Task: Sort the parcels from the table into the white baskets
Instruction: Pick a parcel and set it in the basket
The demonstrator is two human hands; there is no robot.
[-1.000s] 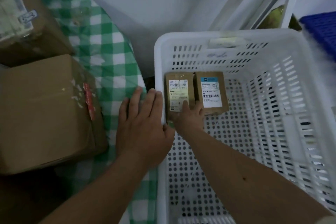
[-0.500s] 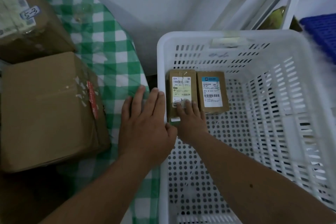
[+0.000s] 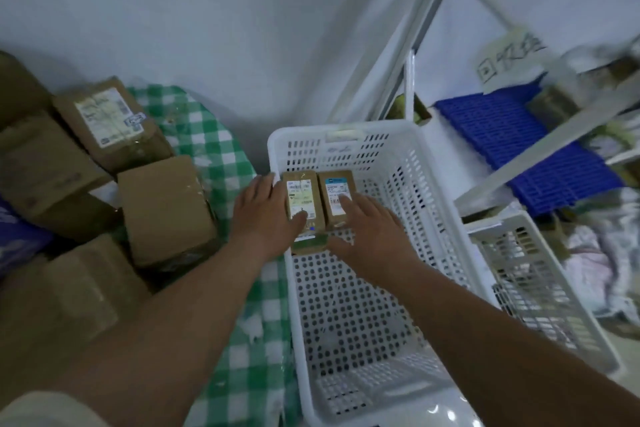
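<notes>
Cardboard parcels side by side (long axes away) in white basket; left hand, right hand flat, fingers straight.

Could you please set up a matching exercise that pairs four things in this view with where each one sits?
Things:
1. left hand
2. right hand
3. blue-labelled parcel
4. checked cloth

Places:
A. under the boxes on the table
B. right of the other small parcel, in the basket
C. on the basket's left rim
D. inside the basket, fingers on a parcel

Pairs: 1-C, 2-D, 3-B, 4-A
</notes>
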